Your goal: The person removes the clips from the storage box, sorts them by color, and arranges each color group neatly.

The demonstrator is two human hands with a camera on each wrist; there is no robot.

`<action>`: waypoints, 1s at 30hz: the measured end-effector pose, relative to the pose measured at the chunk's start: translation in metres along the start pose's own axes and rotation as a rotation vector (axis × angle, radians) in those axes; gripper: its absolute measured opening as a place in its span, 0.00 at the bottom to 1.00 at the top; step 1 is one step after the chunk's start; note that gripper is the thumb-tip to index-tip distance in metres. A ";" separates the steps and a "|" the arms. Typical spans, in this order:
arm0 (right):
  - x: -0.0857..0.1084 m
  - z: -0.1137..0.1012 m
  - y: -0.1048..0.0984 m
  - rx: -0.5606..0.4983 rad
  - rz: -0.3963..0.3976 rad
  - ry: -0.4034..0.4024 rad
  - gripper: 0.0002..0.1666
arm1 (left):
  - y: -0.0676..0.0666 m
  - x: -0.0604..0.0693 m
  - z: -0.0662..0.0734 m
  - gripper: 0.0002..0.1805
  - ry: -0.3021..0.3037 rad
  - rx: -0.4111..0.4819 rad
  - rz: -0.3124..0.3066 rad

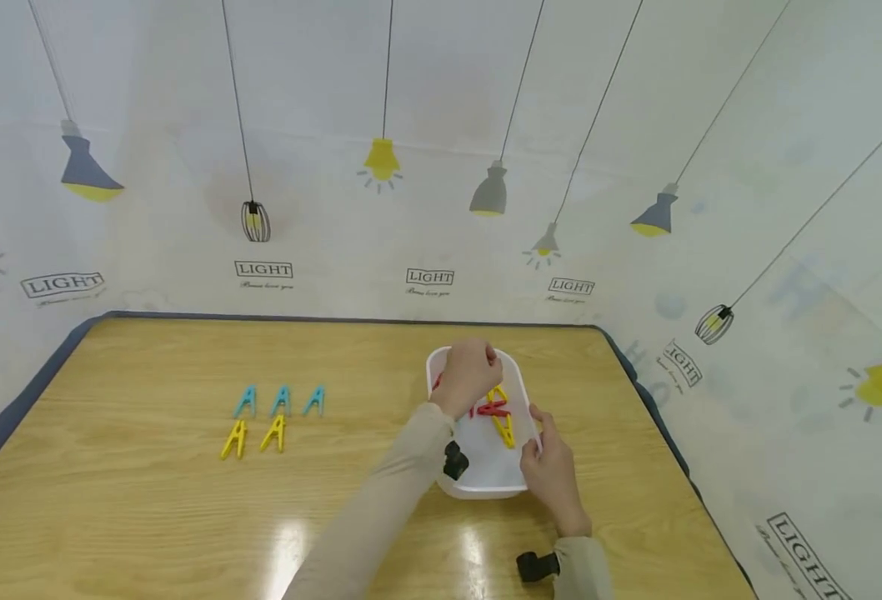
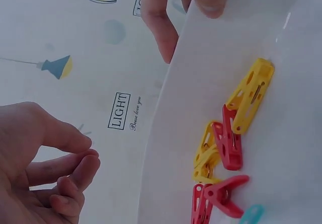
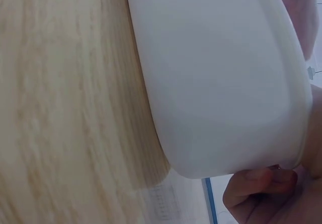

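A white plastic box (image 1: 486,493) stands on the table and holds several clothespins. Red clothespins (image 2: 229,138) and yellow clothespins (image 2: 254,95) lie together inside it, with part of a blue clothespin (image 2: 253,215) at the left wrist view's lower edge. My left hand (image 1: 469,377) hangs over the far part of the box, fingers curled and thumb meeting the index fingertip; nothing shows between them. With thumb at the rim and fingers against the outer wall, my right hand (image 1: 553,467) grips the box's right side. The right wrist view mostly shows the box's outer wall (image 3: 216,73).
Left of the box, three blue clothespins (image 1: 281,400) stand in a row on the wooden table (image 1: 133,500). Two yellow clothespins (image 1: 273,432) lie just in front of them. A lamp-printed sheet (image 1: 321,225) rises behind the table and along its sides.
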State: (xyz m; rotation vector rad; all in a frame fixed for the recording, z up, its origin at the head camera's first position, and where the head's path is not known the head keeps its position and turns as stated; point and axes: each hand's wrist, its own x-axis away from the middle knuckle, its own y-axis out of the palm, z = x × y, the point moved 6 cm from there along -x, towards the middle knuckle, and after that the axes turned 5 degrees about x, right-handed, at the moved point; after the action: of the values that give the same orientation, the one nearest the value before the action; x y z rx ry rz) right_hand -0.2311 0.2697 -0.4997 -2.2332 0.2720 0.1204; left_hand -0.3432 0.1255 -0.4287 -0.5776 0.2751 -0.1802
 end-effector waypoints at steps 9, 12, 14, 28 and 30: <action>0.005 -0.004 0.000 0.014 -0.023 0.011 0.30 | 0.034 -0.013 -0.029 0.23 -0.063 0.006 -0.051; 0.006 -0.003 0.001 0.015 -0.019 0.017 0.30 | 0.038 -0.016 -0.037 0.23 -0.085 0.005 -0.057; 0.005 -0.003 0.001 0.019 -0.020 0.024 0.30 | 0.038 -0.018 -0.041 0.23 -0.088 0.002 -0.046; 0.002 0.000 -0.001 0.026 -0.024 0.008 0.31 | 0.045 -0.023 -0.050 0.05 -0.171 0.021 -0.109; 0.002 -0.001 0.000 0.026 -0.022 0.003 0.30 | 0.046 -0.023 -0.052 0.02 -0.172 0.019 -0.100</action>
State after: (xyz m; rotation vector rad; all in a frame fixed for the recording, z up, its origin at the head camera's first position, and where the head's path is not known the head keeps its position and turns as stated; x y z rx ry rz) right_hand -0.2289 0.2691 -0.4993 -2.2101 0.2497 0.1013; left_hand -0.3772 0.1419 -0.4915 -0.5842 0.0780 -0.2280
